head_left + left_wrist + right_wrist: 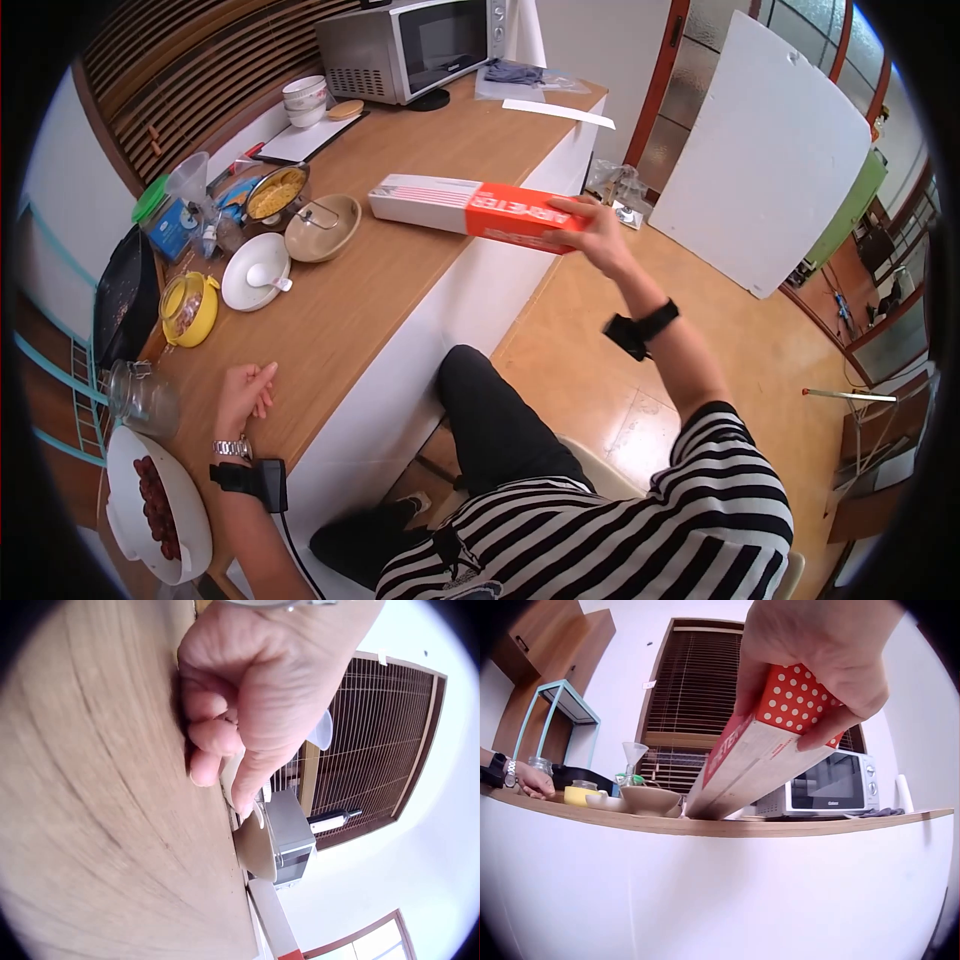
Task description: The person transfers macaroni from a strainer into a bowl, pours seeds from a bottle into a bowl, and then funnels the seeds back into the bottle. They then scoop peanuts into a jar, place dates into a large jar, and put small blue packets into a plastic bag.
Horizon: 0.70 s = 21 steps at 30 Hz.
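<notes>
A long red and white box [470, 212] reaches over the counter's front edge, its white end above the wood. My right hand [598, 238] grips its red end, thumb and fingers on opposite sides. In the right wrist view the right hand [817, 656] holds the box's dotted end [795, 697], and the far end slants down to the counter. My left hand [245, 392] rests on the wooden counter [330, 345] with loosely curled fingers and nothing in them. The left wrist view shows the left hand [259, 690] with its side against the wood.
Near the box are a beige bowl [325, 230] and a white bowl [255, 272] with a spoon. Left of them stand a yellow-lidded container [190, 310], a glass jar [143, 398] and a white dish [190, 500] of red fruit. A microwave [420, 50] stands at the back.
</notes>
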{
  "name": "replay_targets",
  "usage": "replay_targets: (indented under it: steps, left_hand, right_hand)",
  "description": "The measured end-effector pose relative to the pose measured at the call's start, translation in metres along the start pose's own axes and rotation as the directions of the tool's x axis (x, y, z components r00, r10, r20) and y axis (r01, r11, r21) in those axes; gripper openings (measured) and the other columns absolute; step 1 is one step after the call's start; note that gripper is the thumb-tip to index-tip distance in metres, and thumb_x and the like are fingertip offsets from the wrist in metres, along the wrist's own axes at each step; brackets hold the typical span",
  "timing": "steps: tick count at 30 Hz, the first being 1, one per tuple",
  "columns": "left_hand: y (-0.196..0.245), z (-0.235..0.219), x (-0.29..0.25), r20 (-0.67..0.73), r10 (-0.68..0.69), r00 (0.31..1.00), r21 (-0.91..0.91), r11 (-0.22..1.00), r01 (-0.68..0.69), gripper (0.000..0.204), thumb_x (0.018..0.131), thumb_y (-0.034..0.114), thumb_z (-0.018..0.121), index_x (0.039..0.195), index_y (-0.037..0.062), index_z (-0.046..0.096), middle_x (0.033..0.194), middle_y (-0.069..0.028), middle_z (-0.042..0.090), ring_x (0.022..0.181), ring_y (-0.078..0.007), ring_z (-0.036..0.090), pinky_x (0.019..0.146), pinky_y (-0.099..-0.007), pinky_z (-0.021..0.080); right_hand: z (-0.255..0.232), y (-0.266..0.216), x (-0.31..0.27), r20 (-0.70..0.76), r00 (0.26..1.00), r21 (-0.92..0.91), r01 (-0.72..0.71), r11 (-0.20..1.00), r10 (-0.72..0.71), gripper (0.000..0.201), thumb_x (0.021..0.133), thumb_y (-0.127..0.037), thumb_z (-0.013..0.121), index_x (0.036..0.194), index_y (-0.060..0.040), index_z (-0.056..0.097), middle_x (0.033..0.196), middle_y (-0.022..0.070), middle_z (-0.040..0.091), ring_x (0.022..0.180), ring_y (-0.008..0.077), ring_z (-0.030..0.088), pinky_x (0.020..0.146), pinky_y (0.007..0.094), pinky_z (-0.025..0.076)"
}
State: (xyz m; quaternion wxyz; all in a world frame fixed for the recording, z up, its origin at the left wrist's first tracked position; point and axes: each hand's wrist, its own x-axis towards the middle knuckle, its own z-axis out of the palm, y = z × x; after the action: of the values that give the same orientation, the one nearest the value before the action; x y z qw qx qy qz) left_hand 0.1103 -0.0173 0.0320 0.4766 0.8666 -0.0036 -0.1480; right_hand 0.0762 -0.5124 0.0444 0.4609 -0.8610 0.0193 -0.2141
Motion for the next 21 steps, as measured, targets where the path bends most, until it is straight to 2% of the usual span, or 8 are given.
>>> replay_targets:
  steps: [7, 10, 12, 13, 15, 16, 19, 21]
  left_hand:
    - [0.006, 0.016, -0.027, -0.128, 0.025, 0.992, -0.075, 0.997, -0.035, 0.025, 0.078, 0.024, 0.058, 0.069, 0.0014, 0.051, 0.049, -0.0034, 0.049, 0.034, -0.0074, 0.046, 0.031, -0.0170, 0.033]
    - [0.011, 0.024, -0.043, -0.210, 0.105, 0.972, -0.040, 0.992, -0.116, 0.027, 0.076, 0.023, 0.059, 0.082, -0.0021, 0.051, 0.060, -0.0058, 0.053, 0.048, -0.0102, 0.053, 0.041, -0.0197, 0.039]
    - [0.021, 0.028, -0.059, -0.232, 0.305, 0.924, 0.201, 0.944, -0.261, 0.041, 0.074, 0.024, 0.062, 0.099, -0.0042, 0.047, 0.082, -0.0111, 0.055, 0.075, -0.0157, 0.055, 0.055, -0.0236, 0.043]
    - [0.030, 0.030, -0.071, -0.257, 0.281, 0.925, 0.203, 0.951, -0.233, 0.041, 0.074, 0.024, 0.062, 0.099, -0.0042, 0.047, 0.082, -0.0111, 0.055, 0.075, -0.0157, 0.055, 0.055, -0.0236, 0.043]
    - [0.048, 0.033, -0.090, -0.254, 0.343, 0.904, 0.384, 0.894, -0.231, 0.060, 0.069, 0.022, 0.066, 0.117, 0.0007, 0.037, 0.102, -0.0152, 0.049, 0.097, -0.0221, 0.047, 0.077, -0.0308, 0.042]
    - [0.049, 0.033, -0.094, -0.277, 0.321, 0.906, 0.390, 0.899, -0.200, 0.060, 0.069, 0.022, 0.066, 0.117, 0.0007, 0.037, 0.102, -0.0152, 0.049, 0.097, -0.0221, 0.047, 0.077, -0.0308, 0.042]
    - [0.043, 0.031, -0.103, -0.175, 0.412, 0.894, 0.478, 0.829, -0.289, 0.080, 0.061, 0.035, 0.070, 0.122, -0.0001, 0.030, 0.113, -0.0200, 0.040, 0.106, -0.0304, 0.040, 0.084, -0.0364, 0.036]
    - [0.035, 0.031, -0.105, -0.152, 0.474, 0.867, 0.715, 0.659, -0.235, 0.091, 0.056, 0.044, 0.070, 0.123, 0.0001, 0.028, 0.115, -0.0211, 0.038, 0.108, -0.0343, 0.036, 0.091, -0.0413, 0.027]
  right_hand:
    - [-0.053, -0.009, -0.040, 0.190, 0.982, 0.162, -0.052, 0.985, 0.021, 0.048, 0.053, -0.010, 0.074, 0.099, -0.0041, 0.059, 0.098, 0.0097, 0.054, 0.092, 0.0198, 0.046, 0.085, 0.0291, 0.034]
    - [-0.042, -0.015, -0.037, 0.296, 0.952, 0.189, 0.018, 0.982, -0.074, 0.047, 0.053, -0.009, 0.075, 0.098, -0.0064, 0.060, 0.098, 0.0072, 0.053, 0.090, 0.0176, 0.048, 0.080, 0.0276, 0.040]
    - [-0.022, -0.025, -0.029, 0.370, 0.916, 0.240, 0.068, 0.968, -0.156, 0.047, 0.053, -0.008, 0.075, 0.098, -0.0064, 0.060, 0.097, 0.0073, 0.053, 0.090, 0.0177, 0.048, 0.080, 0.0274, 0.040]
    - [-0.008, -0.034, -0.026, 0.415, 0.881, 0.288, 0.112, 0.951, -0.229, 0.048, 0.052, -0.007, 0.075, 0.098, -0.0064, 0.060, 0.097, 0.0075, 0.053, 0.090, 0.0179, 0.049, 0.080, 0.0272, 0.040]
    - [0.023, -0.053, -0.019, 0.473, 0.847, 0.330, 0.085, 0.940, -0.242, 0.048, 0.051, -0.007, 0.075, 0.097, -0.0062, 0.060, 0.098, 0.0086, 0.053, 0.090, 0.0185, 0.049, 0.080, 0.0274, 0.041]
    - [0.040, -0.059, -0.015, 0.511, 0.802, 0.336, 0.144, 0.931, -0.309, 0.049, 0.051, -0.006, 0.075, 0.097, -0.0063, 0.060, 0.098, 0.0092, 0.052, 0.090, 0.0189, 0.049, 0.080, 0.0274, 0.041]
    - [0.096, -0.081, -0.005, 0.570, 0.698, 0.394, 0.230, 0.890, -0.433, 0.050, 0.050, -0.006, 0.075, 0.098, -0.0071, 0.060, 0.099, 0.0107, 0.052, 0.090, 0.0204, 0.049, 0.079, 0.0280, 0.041]
    - [0.133, -0.097, -0.003, 0.581, 0.596, 0.501, 0.275, 0.821, -0.554, 0.050, 0.052, -0.008, 0.075, 0.099, -0.0074, 0.059, 0.100, 0.0113, 0.052, 0.090, 0.0213, 0.050, 0.078, 0.0289, 0.041]
